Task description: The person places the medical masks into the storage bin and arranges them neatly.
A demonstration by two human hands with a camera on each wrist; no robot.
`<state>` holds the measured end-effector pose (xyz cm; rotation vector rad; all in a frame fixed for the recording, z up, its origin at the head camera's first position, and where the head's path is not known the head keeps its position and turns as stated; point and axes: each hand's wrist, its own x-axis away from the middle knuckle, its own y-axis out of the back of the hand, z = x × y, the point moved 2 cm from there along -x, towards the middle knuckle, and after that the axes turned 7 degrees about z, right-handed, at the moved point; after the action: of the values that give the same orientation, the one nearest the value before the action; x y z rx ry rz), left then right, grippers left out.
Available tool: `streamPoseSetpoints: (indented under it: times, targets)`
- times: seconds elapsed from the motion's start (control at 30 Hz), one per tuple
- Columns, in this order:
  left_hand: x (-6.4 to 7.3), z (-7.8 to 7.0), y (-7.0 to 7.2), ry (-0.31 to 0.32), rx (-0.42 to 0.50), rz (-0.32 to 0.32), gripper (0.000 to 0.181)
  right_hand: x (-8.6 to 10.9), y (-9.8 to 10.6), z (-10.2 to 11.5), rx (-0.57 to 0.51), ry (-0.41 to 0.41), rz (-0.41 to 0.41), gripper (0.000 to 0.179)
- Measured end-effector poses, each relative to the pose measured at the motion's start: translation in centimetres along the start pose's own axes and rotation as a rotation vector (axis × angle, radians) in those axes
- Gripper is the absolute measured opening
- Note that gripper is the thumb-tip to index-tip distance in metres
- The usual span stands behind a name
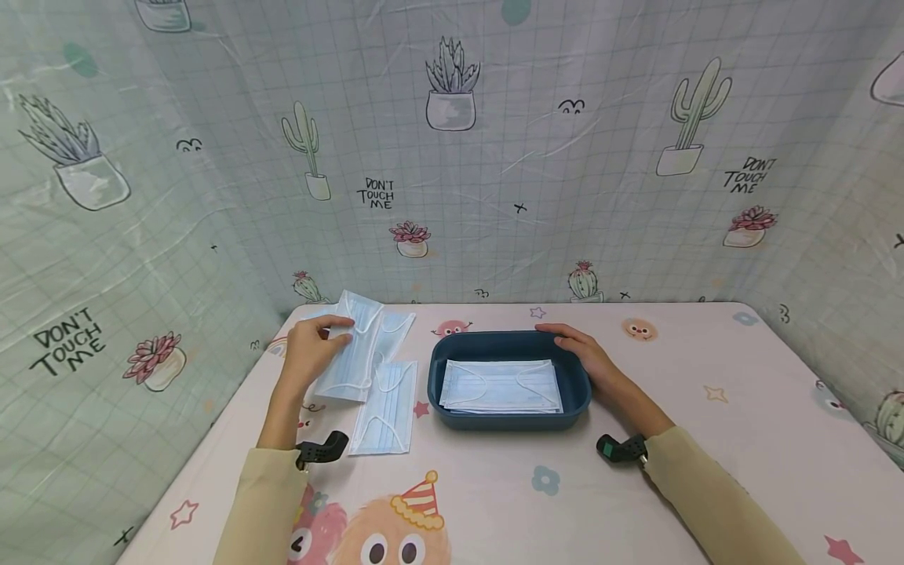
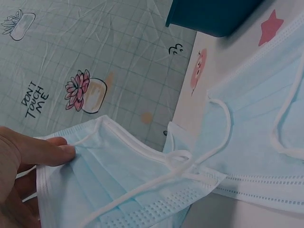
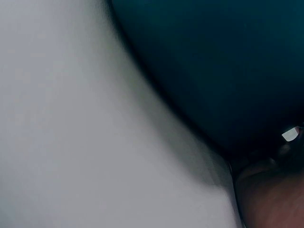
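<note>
My left hand [image 1: 314, 349] pinches a light-blue pleated face mask [image 2: 118, 180] near one end, thumb on its face. That mask is raised and tilted, with its white ear loops hanging loose. Under and beside it lie more masks, including a flat one [image 1: 384, 412] nearer me. A dark teal bin [image 1: 508, 422] stands to the right, holding a neat stack of masks [image 1: 501, 386] laid lengthwise. At its back right corner my right hand [image 1: 589, 357] grips the rim. In the right wrist view the bin's wall fills the upper right, and little of the hand shows.
The table [image 1: 706, 471] has a white cloth printed with cartoon faces and stars. A patterned curtain [image 1: 494, 196] hangs along its back and both sides. Dark wrist cameras stick out from both wrists.
</note>
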<state>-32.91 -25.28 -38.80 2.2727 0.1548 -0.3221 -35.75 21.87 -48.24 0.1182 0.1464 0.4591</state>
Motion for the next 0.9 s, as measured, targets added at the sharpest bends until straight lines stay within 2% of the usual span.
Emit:
streamPoseSetpoints:
  times: [0.23, 0.5, 0.73, 0.9]
  targets:
    - [0.2, -1.0, 0.7, -0.044, 0.011, -0.028, 0.026, -0.1, 0.0, 0.1, 0.007, -0.001, 0.000, 0.045]
    - [0.7, -3.0, 1.6, -0.104, 0.028, -0.060, 0.025, -0.1, 0.0, 0.2, 0.019, -0.001, 0.000, 0.045]
    - [1.3, -4.8, 2.2, -0.148, 0.030, -0.062, 0.025, 0.0, 0.0, 0.2, 0.017, -0.003, 0.004, 0.045]
    - [1.8, -5.8, 2.5, -0.201, 0.031, -0.080, 0.024, 0.0, -0.1, 0.2, 0.012, 0.008, 0.009, 0.045]
